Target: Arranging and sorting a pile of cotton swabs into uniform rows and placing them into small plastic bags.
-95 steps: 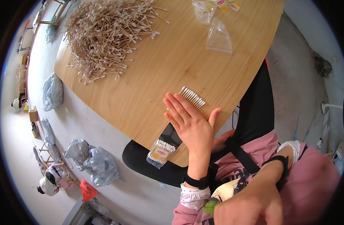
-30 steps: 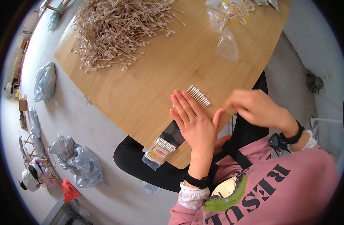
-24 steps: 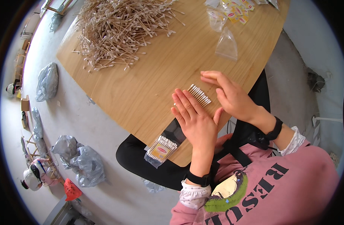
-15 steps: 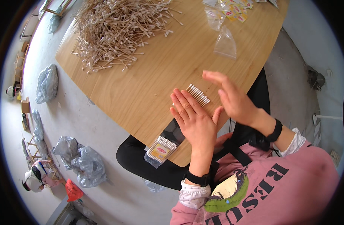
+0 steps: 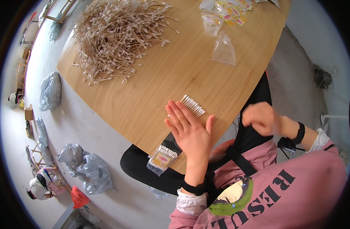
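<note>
Wooden surface (image 5: 159,80) carries a short row of cotton swabs (image 5: 193,105) — lined side by side at the fingertips of the left hand (image 5: 190,131), which lies flat, fingers spread, gripping nothing. The right hand (image 5: 261,117), at three o'clock off the edge, is loosely curled; whether it holds anything cannot be told. Light, thin and easily scattered, the swabs look best pinched across their stems. A loose heap (image 5: 117,34) lies at eleven o'clock — a filled packet (image 5: 163,158) below.

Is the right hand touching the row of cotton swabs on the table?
No, the right hand hangs off the table edge, apart from the row of cotton swabs by the left hand.
</note>
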Tool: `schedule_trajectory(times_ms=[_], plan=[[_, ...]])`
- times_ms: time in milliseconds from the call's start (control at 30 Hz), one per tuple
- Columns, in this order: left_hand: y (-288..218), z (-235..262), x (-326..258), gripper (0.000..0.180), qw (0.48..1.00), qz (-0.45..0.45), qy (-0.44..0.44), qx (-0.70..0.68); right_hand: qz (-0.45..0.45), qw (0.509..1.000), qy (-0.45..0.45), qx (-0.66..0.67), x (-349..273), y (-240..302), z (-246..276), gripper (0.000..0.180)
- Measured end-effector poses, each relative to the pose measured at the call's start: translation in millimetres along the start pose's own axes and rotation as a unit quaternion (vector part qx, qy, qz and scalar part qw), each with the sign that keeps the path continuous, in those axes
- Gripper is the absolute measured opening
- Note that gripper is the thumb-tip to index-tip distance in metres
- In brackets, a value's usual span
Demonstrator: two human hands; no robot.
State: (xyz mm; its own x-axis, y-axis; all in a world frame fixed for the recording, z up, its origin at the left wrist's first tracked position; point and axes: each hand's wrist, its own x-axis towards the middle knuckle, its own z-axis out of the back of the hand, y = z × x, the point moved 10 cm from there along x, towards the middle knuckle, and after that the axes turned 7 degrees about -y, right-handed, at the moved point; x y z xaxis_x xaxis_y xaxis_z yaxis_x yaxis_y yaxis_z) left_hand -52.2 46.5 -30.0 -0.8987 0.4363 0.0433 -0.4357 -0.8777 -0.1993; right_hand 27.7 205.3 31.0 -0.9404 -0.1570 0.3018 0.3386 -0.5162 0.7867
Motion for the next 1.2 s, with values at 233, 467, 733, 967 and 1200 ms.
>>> schedule_trajectory(times_ms=[233,467,733,967,1200], plan=[[41,1,-1,0.091,0.999,0.043,0.019,0.027,-0.292,0.784,-0.084,0.542,111,-94,-50,0.041],[55,16,-1,0.079,0.997,0.076,0.002,0.015,-0.283,0.784,0.399,0.383,-17,-17,-118,0.034],[-22,-6,6,0.084,0.999,0.014,-0.006,-0.049,-0.370,0.876,0.161,0.265,3,-30,-20,0.019],[-20,3,6,0.075,0.987,0.055,-0.043,-0.148,-0.230,0.961,-0.152,0.004,162,-111,13,0.035],[8,49,9,0.067,0.943,0.056,-0.143,-0.297,-0.143,0.882,-0.271,-0.359,239,-125,-7,0.046]])
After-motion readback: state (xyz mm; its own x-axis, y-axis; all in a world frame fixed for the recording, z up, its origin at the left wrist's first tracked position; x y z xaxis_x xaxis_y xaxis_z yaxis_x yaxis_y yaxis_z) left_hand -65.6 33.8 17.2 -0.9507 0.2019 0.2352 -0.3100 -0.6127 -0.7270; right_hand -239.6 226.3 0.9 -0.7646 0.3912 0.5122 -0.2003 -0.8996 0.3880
